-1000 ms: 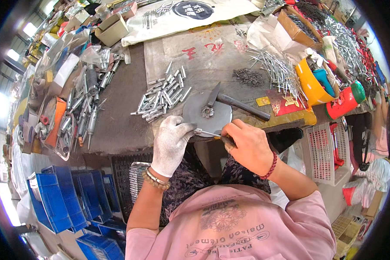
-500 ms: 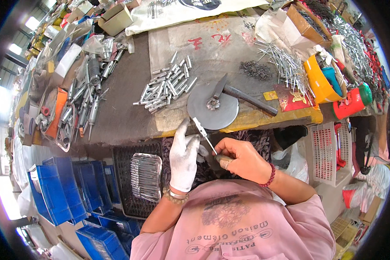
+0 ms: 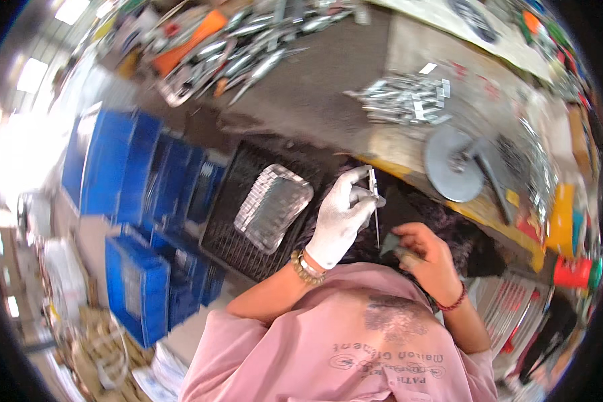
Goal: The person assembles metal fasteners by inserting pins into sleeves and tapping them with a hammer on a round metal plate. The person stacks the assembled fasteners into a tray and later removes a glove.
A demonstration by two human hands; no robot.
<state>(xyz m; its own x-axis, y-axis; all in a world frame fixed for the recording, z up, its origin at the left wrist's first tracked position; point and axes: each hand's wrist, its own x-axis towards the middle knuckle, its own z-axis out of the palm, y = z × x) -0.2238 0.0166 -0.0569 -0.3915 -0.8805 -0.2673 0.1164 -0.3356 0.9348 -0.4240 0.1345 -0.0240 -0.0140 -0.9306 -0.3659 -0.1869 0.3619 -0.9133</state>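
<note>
**A:** Status of the hands?

**B:** Left hand (image 3: 340,218), in a white glove, is closed in a pinch on a thin metal strip (image 3: 375,208). The strip runs near vertical, top end between thumb and fingers, lower end pointing down toward the right hand (image 3: 421,258). Beaded bracelet (image 3: 303,266) on the left wrist.

**A:** Right hand?

**B:** Bare, fingers curled shut around a small dark grey piece (image 3: 390,245). Can't tell what that piece is; too blurred. Red cord bracelet (image 3: 454,303) on that wrist. The strip's lower tip sits just at the piece; contact can't be confirmed.

**A:** Where is all that relative to the bench?

**B:** Both hands sit below the workbench (image 3: 301,94) edge, over the person's lap, roughly frame centre. From the left hand: black mesh crate (image 3: 238,201) at 9 o'clock, with a packed block of shiny metal parts (image 3: 273,206) lying in it. Blue plastic bins (image 3: 137,221) further out at 9, stacked on the floor.

**A:** On the bench itself?

**B:** Round grey metal disc (image 3: 452,164) at 2 o'clock from the left hand, near the bench edge. Loose pile of metal strips (image 3: 405,100) at 1 o'clock, well apart from the hands. Heap of long metal parts (image 3: 248,40) at 11, far side. Orange container (image 3: 561,221) and a red one (image 3: 573,271) at 3 o'clock, at the right rim.

**A:** Clothing?

**B:** Pink shirt (image 3: 355,348), lower frame.
</note>
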